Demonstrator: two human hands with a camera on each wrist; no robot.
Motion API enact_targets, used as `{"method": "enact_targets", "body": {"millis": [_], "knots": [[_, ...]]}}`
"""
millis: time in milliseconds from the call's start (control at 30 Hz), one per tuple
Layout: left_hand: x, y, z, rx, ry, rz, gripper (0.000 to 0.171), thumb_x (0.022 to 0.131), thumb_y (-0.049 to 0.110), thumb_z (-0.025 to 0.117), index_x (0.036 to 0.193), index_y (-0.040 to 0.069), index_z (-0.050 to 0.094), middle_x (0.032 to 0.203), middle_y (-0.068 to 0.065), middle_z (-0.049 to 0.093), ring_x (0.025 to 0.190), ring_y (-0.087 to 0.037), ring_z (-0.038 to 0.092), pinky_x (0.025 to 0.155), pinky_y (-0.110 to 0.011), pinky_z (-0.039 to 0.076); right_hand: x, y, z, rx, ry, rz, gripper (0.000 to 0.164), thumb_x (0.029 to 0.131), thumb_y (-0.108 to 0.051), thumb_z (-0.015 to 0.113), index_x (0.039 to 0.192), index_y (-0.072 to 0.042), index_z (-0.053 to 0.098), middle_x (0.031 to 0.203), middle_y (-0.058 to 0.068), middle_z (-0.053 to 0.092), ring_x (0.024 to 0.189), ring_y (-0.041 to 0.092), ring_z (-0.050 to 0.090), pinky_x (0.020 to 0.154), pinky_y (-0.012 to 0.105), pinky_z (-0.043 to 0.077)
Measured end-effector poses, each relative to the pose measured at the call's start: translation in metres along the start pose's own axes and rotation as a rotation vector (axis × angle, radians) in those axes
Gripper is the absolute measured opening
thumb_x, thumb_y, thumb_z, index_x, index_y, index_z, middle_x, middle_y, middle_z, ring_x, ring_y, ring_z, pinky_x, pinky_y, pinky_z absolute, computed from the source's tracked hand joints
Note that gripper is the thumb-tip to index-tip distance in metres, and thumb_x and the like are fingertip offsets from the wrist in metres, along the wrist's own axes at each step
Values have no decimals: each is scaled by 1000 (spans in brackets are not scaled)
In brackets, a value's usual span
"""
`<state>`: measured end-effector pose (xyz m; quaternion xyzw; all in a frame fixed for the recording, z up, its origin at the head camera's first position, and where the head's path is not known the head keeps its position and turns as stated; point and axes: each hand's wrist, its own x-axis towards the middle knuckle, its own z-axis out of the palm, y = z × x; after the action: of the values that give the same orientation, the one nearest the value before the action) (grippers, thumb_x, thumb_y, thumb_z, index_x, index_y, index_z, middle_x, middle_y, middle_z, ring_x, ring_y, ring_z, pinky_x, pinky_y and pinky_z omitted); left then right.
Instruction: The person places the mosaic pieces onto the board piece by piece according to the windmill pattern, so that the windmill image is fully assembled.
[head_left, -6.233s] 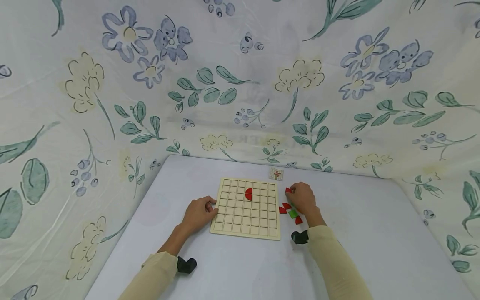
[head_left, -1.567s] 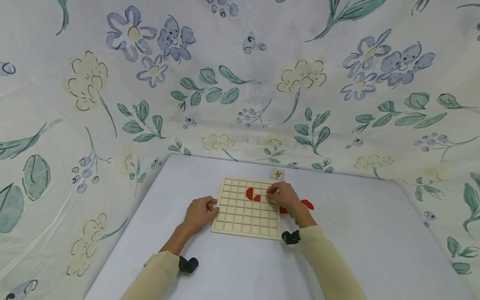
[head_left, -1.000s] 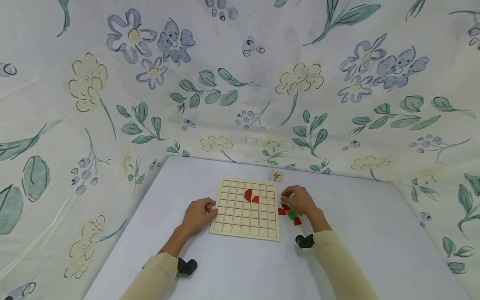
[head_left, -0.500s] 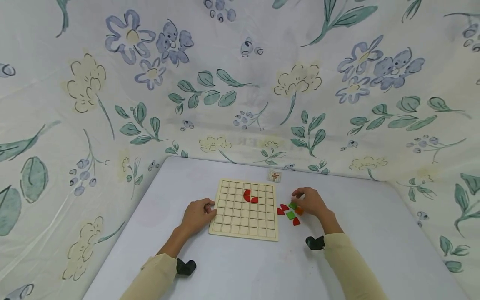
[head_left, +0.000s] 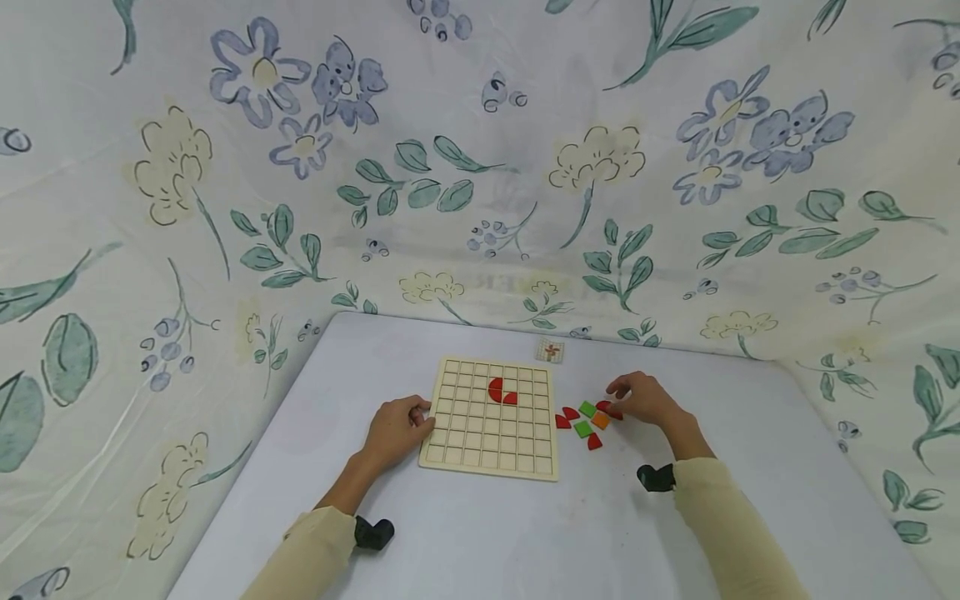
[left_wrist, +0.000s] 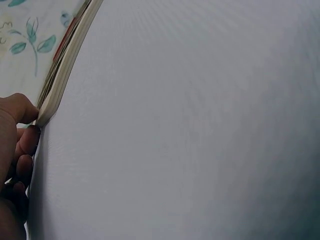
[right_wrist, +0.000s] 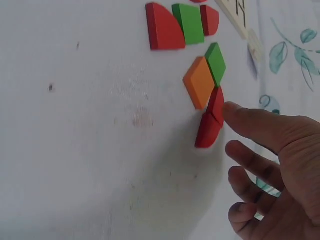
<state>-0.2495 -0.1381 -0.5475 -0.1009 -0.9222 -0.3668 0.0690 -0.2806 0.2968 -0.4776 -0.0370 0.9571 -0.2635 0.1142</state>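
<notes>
Little red bits: go for the edges

Two red pieces (right_wrist: 207, 132) lie right of the grid board (head_left: 487, 442), touching each other. They look light, stiff and maybe slick (painted wood, I'd guess), so pinching the side edges should beat the flat tops. The right hand (head_left: 647, 398) is just beside them, thumb and fingers spread, gripping nothing; can't tell if the thumb touches. The left hand (head_left: 399, 431), fingers curled, pinches the board's left edge.
</notes>
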Motion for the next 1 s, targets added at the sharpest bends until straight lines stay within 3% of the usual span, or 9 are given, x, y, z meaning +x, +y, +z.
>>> {"method": "enact_targets", "body": {"millis": [333,1000], "knots": [[0,-2,1,-5,-2,-14,26,85,18,74,107,3,71,66,9,55,60,-10,49,61,-30,41,-5,6,-9,-49,-42,46,28,82,-14,80,104,1,70,90,8,62,86,27,55,80,42,49],[-1,2,-2,-11,-6,-9,26,86,18,74,107,3,71,67,9,54,59,-10,48,58,-29,40,3,15,5,-56,-16,92,21,82,-18,80,95,-4,71,86,5,64,82,25,56,77,39,50]]}}
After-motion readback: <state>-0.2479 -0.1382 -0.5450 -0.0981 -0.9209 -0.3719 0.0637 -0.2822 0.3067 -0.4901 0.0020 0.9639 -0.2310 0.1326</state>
